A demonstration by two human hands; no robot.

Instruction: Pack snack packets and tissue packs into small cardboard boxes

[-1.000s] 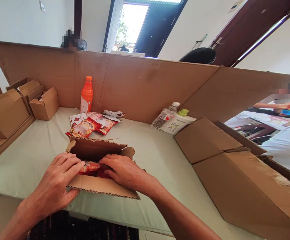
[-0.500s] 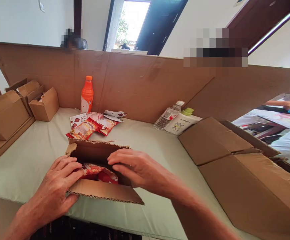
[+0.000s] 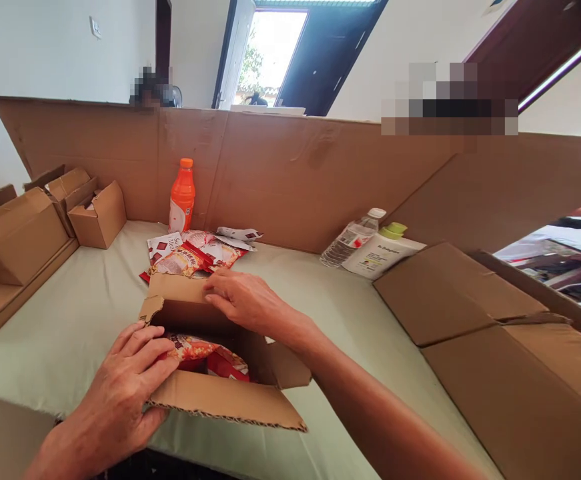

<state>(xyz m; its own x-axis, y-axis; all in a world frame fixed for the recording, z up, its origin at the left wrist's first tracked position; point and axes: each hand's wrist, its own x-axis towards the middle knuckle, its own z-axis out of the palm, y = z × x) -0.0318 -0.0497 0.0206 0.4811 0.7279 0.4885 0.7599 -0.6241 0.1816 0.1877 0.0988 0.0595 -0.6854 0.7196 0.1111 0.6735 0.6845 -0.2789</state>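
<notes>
An open cardboard box (image 3: 230,399) lies in front of me with its flaps spread. My left hand (image 3: 125,383) grips its left side, thumb under the near flap and fingers over the rim. Inside, a red snack packet (image 3: 228,365) shows beside those fingers; the rest of the contents is hidden. My right hand (image 3: 250,300) is closed over the far flap (image 3: 175,287), fingers on top and thumb on the inner side. Just behind the box lie several red and white snack packets (image 3: 183,260).
An orange bottle (image 3: 183,200) stands by the cardboard wall (image 3: 270,173). Leaning at the right are a clear plastic bottle (image 3: 350,237) and a white bottle with a green cap (image 3: 380,257). Cardboard boxes flank both sides (image 3: 25,227). People are partly visible beyond the wall.
My right hand has moved from inside the box opening up to the far flap, which now stands more in view. The left hand keeps its place on the box. The view has shifted slightly.
</notes>
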